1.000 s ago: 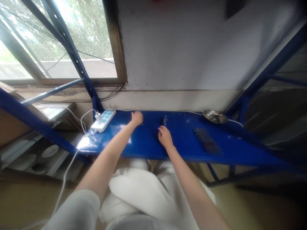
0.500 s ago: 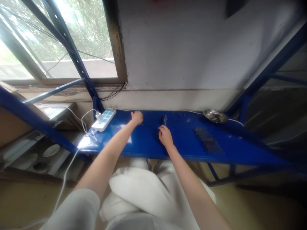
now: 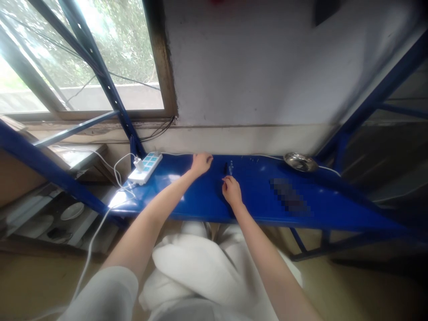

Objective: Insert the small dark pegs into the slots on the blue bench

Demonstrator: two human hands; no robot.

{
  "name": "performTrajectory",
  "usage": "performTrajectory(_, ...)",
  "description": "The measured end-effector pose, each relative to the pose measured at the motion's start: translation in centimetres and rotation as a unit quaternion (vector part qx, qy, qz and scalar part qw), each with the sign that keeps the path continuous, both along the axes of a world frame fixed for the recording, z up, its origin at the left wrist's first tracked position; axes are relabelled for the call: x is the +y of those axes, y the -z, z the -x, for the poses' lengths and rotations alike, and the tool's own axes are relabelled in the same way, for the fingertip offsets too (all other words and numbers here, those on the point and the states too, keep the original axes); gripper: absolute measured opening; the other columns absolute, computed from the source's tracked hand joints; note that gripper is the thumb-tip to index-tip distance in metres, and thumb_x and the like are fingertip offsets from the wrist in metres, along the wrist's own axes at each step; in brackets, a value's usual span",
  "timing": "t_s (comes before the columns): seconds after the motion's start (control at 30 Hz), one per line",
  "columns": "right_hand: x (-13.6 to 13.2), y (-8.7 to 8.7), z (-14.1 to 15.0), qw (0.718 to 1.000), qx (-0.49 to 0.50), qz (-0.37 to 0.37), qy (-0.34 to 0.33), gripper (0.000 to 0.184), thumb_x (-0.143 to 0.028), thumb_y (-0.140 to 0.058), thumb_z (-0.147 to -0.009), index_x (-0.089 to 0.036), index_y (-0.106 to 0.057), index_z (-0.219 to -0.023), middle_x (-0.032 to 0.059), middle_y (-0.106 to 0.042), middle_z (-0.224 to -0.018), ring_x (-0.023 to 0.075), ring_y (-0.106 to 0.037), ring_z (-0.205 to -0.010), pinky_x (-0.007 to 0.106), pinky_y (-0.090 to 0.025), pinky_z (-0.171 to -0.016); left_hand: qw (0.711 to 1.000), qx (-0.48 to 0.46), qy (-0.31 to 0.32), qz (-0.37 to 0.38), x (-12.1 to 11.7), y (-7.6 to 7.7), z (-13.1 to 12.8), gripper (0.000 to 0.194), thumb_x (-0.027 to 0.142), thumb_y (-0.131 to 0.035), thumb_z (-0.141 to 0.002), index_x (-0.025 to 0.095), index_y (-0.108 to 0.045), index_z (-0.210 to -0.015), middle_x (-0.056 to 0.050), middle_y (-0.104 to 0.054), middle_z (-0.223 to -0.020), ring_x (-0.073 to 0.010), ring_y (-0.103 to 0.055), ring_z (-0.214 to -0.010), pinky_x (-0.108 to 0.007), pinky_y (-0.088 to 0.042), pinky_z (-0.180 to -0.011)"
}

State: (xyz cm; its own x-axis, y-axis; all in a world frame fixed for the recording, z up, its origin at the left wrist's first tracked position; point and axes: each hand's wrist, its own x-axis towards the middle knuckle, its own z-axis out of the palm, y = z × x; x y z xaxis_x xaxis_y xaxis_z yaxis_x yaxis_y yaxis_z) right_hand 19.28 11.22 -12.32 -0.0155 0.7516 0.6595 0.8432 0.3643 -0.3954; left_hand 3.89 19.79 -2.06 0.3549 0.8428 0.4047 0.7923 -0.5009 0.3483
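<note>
The left hand (image 3: 201, 163) has moved right, closer to the right hand (image 3: 231, 191) and the little clear bits (image 3: 230, 167) on the blue table (image 3: 254, 203), and I can't tell if the 2 hands' curled fingers grip anything.

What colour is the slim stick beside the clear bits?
The slim stick looks black, best seen in the head view.

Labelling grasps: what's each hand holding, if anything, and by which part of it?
Cannot tell: anything in the left hand or the right hand is too small to make out, hold point included.
</note>
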Motion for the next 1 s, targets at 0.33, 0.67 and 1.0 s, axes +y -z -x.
performTrajectory(0.33,0.2,0.4,-0.5,0.995,0.025,0.006,0.094,0.027,-0.011,-0.037,-0.078,-0.013,-0.062,-0.088,0.0133,-0.061,-0.094,0.0226,-0.053,-0.086,0.034,-0.042,-0.074,0.976,0.173,0.061,0.121,-3.2,4.6,-5.3,0.065,0.015,-0.034,-0.083,0.024,-0.010,-0.143,-0.012,-0.029,-0.144,-0.0313,-0.033,-0.124,-0.051,-0.026,-0.098)
performTrajectory(0.67,0.5,0.6,-0.6,0.994,0.048,0.026,0.097,0.028,-0.011,-0.037,-0.077,-0.013,-0.062,-0.089,0.0129,-0.061,-0.097,0.0225,-0.053,-0.090,0.034,-0.041,-0.076,0.977,0.195,0.022,0.080,-2.5,6.0,-6.4,0.054,0.008,-0.028,-0.084,0.020,-0.032,-0.137,-0.013,-0.044,-0.133,-0.0270,-0.038,-0.119,-0.047,-0.029,-0.096)
performTrajectory(1.0,0.5,0.5,-0.6,0.989,0.044,0.053,0.130,0.029,-0.013,-0.039,-0.076,-0.013,-0.063,-0.093,0.0131,-0.060,-0.100,0.0237,-0.052,-0.091,0.035,-0.040,-0.078,0.994,0.110,0.015,0.024,-2.3,6.0,-5.5,0.024,0.013,-0.038,-0.085,0.014,-0.060,-0.095,-0.010,-0.064,-0.096,-0.0210,-0.055,-0.091,-0.034,-0.041,-0.082)
